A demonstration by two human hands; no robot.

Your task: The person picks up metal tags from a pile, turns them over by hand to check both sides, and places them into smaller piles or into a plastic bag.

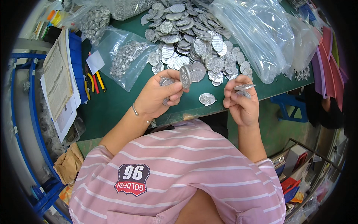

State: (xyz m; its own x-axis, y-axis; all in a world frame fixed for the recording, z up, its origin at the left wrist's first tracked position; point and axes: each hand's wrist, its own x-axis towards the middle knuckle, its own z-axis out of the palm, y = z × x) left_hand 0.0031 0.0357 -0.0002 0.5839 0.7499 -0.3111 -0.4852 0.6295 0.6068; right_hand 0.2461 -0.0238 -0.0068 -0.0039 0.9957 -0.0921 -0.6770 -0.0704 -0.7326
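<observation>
Several silvery medals [166, 81] sit bunched inside the left hand [160, 93], their grey rims overlapping. At its fingertips a raised oval medal [185, 77] stands on edge, its relief side turned partly to the right. Just beyond it on the green table [108, 108] spreads a heap of medals [186, 28], dull grey and oval, many with a small loop at the top; some show figures, others lines of lettering. A single oval medal [207, 99] lies flat near the table's front edge, between the hands, face up with a figure in relief and its loop pointing right. Farther right, two thin medals [244, 87] show almost edge-on in the right hand [242, 104].

The left forearm slants up and rightward, a metal cuff [135, 109] at its wrist. Thumb and forefinger pinch the raised medal, while the remaining fingers curl closed around the bunch. The right forearm rises nearly straight from the lower right; that hand is half closed, fingers bent leftward, its thumb pressing the two medals against them, well apart from the left hand.
</observation>
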